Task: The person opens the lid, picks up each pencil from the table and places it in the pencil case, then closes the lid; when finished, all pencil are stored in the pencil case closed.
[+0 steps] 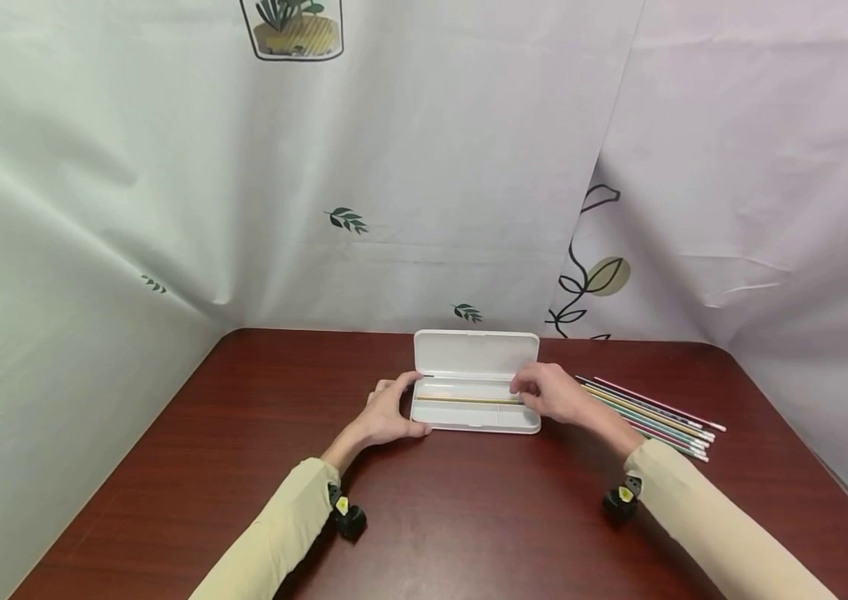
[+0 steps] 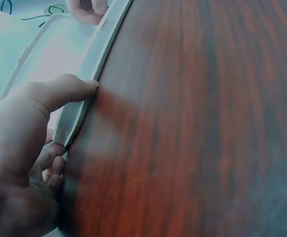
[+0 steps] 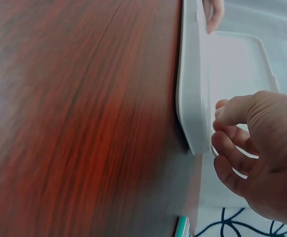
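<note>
A white pencil case (image 1: 469, 418) lies on the table with its lid (image 1: 476, 353) raised at the back. My left hand (image 1: 388, 414) grips its left end, thumb on the front edge and fingers round the far side. A yellow pencil (image 1: 461, 400) lies lengthwise inside the case. Over the case's right end is my right hand (image 1: 553, 393), with bent fingers near that pencil's right end. In the right wrist view, the right thumb and index fingertips (image 3: 219, 114) are close together behind the case wall; I cannot tell whether they pinch the pencil.
Several coloured pencils (image 1: 649, 414) lie fanned on the dark red-brown table (image 1: 243, 450), right of the case and partly behind the right forearm. White patterned fabric (image 1: 424, 183) hangs behind the table. Black cameras (image 1: 351, 522) are strapped at both wrists.
</note>
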Demonstrator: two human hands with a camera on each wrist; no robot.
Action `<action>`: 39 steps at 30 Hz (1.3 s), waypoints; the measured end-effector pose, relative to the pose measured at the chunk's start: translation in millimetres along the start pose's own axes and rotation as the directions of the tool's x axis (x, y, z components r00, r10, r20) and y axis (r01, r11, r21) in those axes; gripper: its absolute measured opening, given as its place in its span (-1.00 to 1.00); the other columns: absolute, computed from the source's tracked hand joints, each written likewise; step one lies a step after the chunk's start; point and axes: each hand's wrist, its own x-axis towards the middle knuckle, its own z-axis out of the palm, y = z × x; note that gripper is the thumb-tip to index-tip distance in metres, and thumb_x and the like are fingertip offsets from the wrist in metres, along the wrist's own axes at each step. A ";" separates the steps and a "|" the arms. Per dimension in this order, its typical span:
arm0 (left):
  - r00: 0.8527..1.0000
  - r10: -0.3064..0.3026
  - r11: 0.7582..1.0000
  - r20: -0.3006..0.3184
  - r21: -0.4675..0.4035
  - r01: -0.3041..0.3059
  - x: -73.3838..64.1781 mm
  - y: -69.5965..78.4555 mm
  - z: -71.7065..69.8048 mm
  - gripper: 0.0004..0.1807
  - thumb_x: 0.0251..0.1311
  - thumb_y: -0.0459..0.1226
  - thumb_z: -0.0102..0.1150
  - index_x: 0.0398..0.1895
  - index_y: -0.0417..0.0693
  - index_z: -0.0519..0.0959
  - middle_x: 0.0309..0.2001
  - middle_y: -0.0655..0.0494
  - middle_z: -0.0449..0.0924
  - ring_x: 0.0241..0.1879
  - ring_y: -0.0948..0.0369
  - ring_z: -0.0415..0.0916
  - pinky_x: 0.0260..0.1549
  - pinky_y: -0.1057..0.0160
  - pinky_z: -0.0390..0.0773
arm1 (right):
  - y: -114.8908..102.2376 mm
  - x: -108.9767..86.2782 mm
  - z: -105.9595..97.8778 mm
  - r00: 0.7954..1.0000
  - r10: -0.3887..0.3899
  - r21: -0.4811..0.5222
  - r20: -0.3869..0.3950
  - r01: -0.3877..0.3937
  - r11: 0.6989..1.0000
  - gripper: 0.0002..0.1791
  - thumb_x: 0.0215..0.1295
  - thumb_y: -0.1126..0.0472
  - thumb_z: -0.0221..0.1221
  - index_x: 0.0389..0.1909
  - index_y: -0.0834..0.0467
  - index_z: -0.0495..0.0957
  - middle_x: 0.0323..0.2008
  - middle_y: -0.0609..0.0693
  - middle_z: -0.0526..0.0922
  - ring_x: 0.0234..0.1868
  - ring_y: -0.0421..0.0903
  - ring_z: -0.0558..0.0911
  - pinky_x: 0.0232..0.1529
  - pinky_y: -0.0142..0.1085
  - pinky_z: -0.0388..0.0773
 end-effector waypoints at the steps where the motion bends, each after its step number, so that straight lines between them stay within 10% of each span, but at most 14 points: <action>1: 1.000 -0.001 1.000 0.000 -0.001 0.001 -0.3 -0.1 0.0 -0.01 -0.17 -0.11 0.55 0.44 0.06 0.32 0.24 -0.14 0.41 0.25 -0.12 0.20 0.10 -0.20 0.26 | 0.6 -2.6 -1.5 1.000 0.000 -0.001 -0.015 0.000 1.000 -0.83 0.11 0.51 0.27 -0.34 0.19 0.67 -0.43 -0.08 0.58 -0.44 -0.19 0.50 -0.39 -0.28 0.49; 12: 1.000 0.000 1.000 0.015 0.000 0.000 -1.1 1.3 -2.1 0.00 -0.16 -0.10 0.56 0.45 0.04 0.31 0.25 -0.16 0.39 0.26 -0.13 0.18 0.10 -0.21 0.25 | 13.2 -66.9 -29.7 0.976 -0.036 -0.079 -0.215 0.019 0.997 -0.77 0.02 0.53 0.33 -0.34 0.18 0.67 -0.41 -0.13 0.61 -0.44 -0.18 0.53 -0.42 -0.26 0.49; 25: 1.000 -0.008 1.000 0.017 0.004 0.008 0.3 0.7 -0.9 0.00 -0.17 -0.11 0.55 0.45 0.06 0.31 0.25 -0.16 0.39 0.27 -0.12 0.18 0.11 -0.20 0.26 | 29.9 -149.7 -55.8 0.949 0.090 -0.247 -0.301 -0.169 0.954 -0.68 -0.15 0.51 0.41 -0.37 0.11 0.64 -0.40 -0.17 0.53 -0.43 -0.18 0.49 -0.44 -0.23 0.44; 39: 1.000 -0.011 1.000 0.007 -0.003 0.012 -0.6 1.3 -1.0 -0.01 -0.16 -0.12 0.55 0.44 0.07 0.32 0.25 -0.16 0.39 0.26 -0.13 0.18 0.11 -0.20 0.27 | 38.5 -184.1 -59.0 0.932 0.127 -0.296 -0.340 -0.234 0.926 -0.68 -0.20 0.47 0.43 -0.40 0.08 0.64 -0.40 -0.16 0.48 -0.46 -0.26 0.38 -0.46 -0.24 0.35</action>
